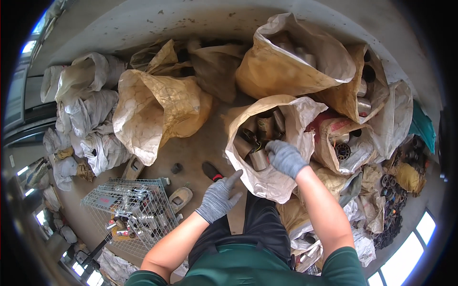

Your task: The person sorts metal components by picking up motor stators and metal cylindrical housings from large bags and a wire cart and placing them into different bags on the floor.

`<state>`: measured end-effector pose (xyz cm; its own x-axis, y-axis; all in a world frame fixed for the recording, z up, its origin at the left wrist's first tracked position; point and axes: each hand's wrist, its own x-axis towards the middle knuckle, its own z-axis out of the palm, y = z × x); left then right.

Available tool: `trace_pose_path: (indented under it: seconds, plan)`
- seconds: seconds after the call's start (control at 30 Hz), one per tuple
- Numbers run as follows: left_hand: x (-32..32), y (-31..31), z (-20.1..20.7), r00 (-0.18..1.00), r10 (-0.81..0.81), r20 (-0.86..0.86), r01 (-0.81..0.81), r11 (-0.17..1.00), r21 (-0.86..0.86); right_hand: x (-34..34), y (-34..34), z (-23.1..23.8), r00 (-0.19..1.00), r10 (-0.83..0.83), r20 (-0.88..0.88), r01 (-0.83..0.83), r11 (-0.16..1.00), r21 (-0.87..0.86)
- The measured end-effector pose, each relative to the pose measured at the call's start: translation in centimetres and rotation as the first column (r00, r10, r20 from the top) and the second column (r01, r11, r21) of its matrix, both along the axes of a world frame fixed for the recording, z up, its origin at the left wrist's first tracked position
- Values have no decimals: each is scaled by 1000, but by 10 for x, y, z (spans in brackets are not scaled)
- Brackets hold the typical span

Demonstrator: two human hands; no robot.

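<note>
A paper-lined sack point(267, 183) stands open in front of me, holding several metal cylinders with wires among them. My right hand point(287, 159), in a grey knit glove, reaches into its mouth. The fingers are curled beside a silver metal cylinder point(259, 160); what they grip is hidden. Left of the sack, my left hand point(217, 198), gloved in the same grey, has nothing in it. Its index finger points out near the sack's rim and the thumb is spread apart.
A wire cage cart point(129, 202) with small cylindrical parts stands at the left. An open brown sack point(162, 109) and a large filled sack point(286, 66) stand farther off. White sacks point(86, 114) are stacked far left. Dark ring-shaped parts point(389, 209) lie at the right.
</note>
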<state>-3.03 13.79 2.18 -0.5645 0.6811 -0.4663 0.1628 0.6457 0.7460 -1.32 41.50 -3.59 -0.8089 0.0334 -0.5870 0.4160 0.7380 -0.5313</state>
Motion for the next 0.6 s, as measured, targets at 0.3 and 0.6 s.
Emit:
trace_pose_path:
  seconds: [0.3,0.6]
  plan:
    - [11,35,-26,998,-9,-69,4,998,-69,-62,61,-286,994,75,78,-91,968,234]
    - [14,35,-43,982,171,-77,-164,982,96,-45,-6,-252,962,219,165,-259,920,294]
